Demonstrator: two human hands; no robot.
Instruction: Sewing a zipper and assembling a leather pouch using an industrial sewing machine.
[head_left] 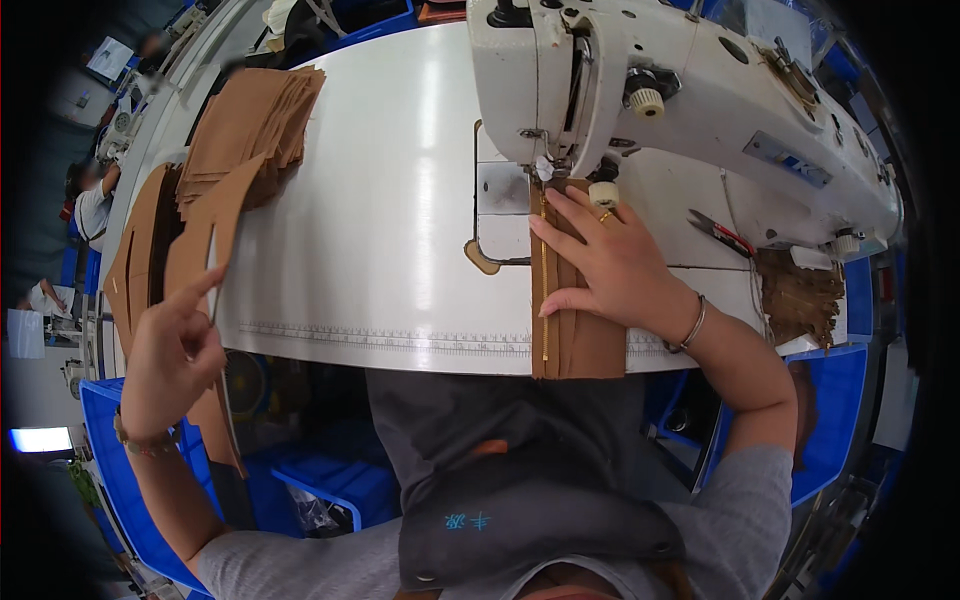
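My right hand (pixel 605 265) lies with fingers spread on a folded brown panel (pixel 598 345) and presses it to the sewing table. A strip with gold zipper teeth (pixel 545 325) runs along the panel's left side. The panel's far end sits beneath the needle area of a white sewing machine (pixel 540 100). At the left, my left hand (pixel 175 350) is closed, index finger extended, on a loose brown piece (pixel 215 225) with a long slit. That piece is tilted up off the stack, its lower end hanging past the table edge. The hand partly hides it.
Stacked brown pieces (pixel 240 120) lie on the far left of the table (pixel 380 200). Red-handled snips (pixel 722 235) rest right of the machine's needle, near a brown bundle (pixel 800 295). Blue bins (pixel 335 480) stand below the table. Another person (pixel 92 205) sits far left.
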